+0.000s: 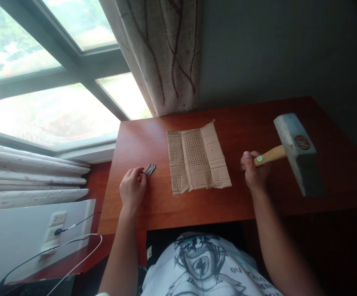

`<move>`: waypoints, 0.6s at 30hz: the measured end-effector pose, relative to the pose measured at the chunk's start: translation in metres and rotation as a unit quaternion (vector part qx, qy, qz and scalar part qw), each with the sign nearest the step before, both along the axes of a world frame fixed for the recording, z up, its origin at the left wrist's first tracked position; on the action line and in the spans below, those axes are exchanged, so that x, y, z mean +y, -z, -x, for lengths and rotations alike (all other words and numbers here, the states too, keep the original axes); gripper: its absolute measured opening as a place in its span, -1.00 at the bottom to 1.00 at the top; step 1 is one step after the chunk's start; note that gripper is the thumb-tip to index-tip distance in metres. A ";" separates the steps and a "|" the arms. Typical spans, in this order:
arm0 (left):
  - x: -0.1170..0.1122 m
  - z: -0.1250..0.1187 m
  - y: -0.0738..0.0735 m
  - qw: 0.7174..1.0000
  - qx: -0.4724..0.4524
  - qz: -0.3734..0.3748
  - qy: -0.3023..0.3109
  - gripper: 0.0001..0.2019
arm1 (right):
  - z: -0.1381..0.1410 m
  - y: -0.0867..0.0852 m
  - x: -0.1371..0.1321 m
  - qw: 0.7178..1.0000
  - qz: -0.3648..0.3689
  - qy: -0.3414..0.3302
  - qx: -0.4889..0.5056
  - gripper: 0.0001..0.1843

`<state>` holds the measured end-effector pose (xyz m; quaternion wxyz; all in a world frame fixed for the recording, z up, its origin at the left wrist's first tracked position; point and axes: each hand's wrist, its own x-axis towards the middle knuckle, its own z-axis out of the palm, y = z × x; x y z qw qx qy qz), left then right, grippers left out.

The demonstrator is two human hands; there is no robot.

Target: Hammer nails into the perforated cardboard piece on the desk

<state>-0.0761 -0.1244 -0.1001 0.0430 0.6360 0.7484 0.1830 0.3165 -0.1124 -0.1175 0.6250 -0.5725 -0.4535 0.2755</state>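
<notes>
My right hand is closed around the wooden handle of a heavy grey-headed hammer, which is raised above the right side of the table. My left hand rests on the table with its fingers curled at a small bundle of metal nails; whether it pinches them I cannot tell. Between the hands lies a flattened piece of cardboard with a grid of small holes punched in its middle panel.
The reddish wooden table stands against a grey wall, with a patterned curtain and windows at the back left. A wall socket with cables sits low on the left.
</notes>
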 end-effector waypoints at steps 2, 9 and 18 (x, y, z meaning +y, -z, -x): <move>-0.003 -0.002 0.000 1.000 0.002 -0.013 0.010 -0.80 | 0.000 -0.001 0.000 1.000 0.003 -0.001 -0.006 -0.47; -0.012 -0.011 0.001 0.996 0.060 -0.005 0.066 -0.83 | -0.001 -0.001 -0.001 1.000 0.000 -0.003 -0.001 -0.48; -0.009 -0.013 0.003 0.995 0.074 0.007 0.064 -0.83 | -0.002 0.003 0.001 1.000 0.006 0.004 -0.013 -0.47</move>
